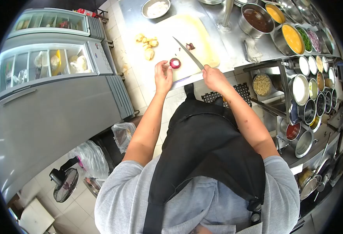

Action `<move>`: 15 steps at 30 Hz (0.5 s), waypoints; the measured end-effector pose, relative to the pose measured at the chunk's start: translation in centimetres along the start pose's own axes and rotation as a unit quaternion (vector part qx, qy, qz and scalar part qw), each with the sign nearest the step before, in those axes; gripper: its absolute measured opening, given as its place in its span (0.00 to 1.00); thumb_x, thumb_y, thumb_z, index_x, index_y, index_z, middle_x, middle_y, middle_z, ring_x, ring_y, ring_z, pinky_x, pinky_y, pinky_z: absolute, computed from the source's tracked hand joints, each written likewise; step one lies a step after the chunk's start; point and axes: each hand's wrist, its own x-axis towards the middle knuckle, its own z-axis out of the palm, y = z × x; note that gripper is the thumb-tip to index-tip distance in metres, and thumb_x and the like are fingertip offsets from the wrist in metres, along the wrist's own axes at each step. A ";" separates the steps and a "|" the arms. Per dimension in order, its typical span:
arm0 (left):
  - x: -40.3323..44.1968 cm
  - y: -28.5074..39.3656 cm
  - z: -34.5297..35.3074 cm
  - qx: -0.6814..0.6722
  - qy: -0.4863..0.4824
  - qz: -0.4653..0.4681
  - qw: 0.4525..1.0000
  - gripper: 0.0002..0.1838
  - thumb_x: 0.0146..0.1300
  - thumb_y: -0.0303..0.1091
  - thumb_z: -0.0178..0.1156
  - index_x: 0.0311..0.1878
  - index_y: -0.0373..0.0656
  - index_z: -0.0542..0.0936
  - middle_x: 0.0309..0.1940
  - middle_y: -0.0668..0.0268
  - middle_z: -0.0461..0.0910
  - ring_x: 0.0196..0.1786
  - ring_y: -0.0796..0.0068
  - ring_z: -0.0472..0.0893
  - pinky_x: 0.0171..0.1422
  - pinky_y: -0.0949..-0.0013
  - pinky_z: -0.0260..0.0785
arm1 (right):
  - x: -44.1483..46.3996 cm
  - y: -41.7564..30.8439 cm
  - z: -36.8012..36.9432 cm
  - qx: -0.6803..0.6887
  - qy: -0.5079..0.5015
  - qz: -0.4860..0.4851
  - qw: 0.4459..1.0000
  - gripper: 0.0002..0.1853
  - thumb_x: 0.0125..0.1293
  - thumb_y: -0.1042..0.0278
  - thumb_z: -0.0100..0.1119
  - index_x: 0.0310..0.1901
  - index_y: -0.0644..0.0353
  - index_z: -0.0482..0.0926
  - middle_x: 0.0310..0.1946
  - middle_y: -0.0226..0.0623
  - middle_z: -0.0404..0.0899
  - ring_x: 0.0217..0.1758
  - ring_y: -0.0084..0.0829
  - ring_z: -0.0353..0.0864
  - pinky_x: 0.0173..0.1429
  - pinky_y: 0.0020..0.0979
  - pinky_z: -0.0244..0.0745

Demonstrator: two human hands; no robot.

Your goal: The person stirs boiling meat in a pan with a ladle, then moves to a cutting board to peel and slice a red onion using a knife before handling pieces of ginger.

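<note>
My right hand (215, 78) is wrapped round the handle of a kitchen knife (189, 54), whose blade points away and to the left over the pale cutting board (202, 37). My left hand (163, 77) is open at the near left of the board, its fingers apart and slightly curled. Close by its fingertips lies a red onion (175, 63) with a white cut face upward; I cannot tell whether they touch. Dark red scraps of peel (190, 46) lie beside the blade. Several pieces of peeled ginger (149, 54) are grouped at the board's left.
A metal bowl (155, 8) with white contents stands at the far left of the steel counter. To the right are a folded cloth (252, 50), a pot of brown sauce (257, 20) and a pot of orange liquid (293, 39). Glass-topped freezers (46, 58) line the left.
</note>
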 end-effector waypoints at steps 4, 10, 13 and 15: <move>0.3 1.0 0.3 0.039 0.022 0.065 0.997 0.17 0.69 0.29 0.65 0.59 0.39 0.76 0.54 0.55 0.76 0.49 0.62 0.82 0.55 0.61 0.78 | -0.6 -0.1 0.0 -0.016 0.018 -0.039 0.999 0.14 0.77 0.64 0.47 0.49 0.69 0.76 0.39 0.64 0.84 0.47 0.63 0.85 0.55 0.57 0.78; 0.6 0.6 0.8 0.024 -0.004 0.126 0.992 0.17 0.69 0.26 0.66 0.59 0.39 0.77 0.54 0.56 0.76 0.46 0.65 0.84 0.52 0.64 0.80 | -4.5 -1.8 -0.6 -0.122 -0.005 -0.039 0.992 0.13 0.74 0.69 0.48 0.53 0.69 0.74 0.43 0.61 0.84 0.46 0.61 0.87 0.53 0.55 0.81; 1.0 1.0 1.8 0.007 -0.004 0.117 0.993 0.15 0.69 0.25 0.65 0.57 0.39 0.77 0.55 0.56 0.76 0.47 0.67 0.85 0.51 0.65 0.81 | -6.6 -2.2 -0.7 -0.147 -0.013 -0.040 0.988 0.12 0.72 0.73 0.48 0.52 0.69 0.73 0.43 0.62 0.84 0.45 0.60 0.87 0.49 0.54 0.83; 1.5 1.6 2.4 0.005 -0.002 0.113 0.994 0.14 0.70 0.25 0.65 0.56 0.39 0.77 0.55 0.57 0.76 0.47 0.67 0.85 0.51 0.66 0.81 | -7.3 -2.8 -0.8 -0.155 -0.012 -0.016 0.988 0.12 0.71 0.75 0.47 0.52 0.68 0.73 0.43 0.62 0.83 0.43 0.60 0.88 0.47 0.54 0.84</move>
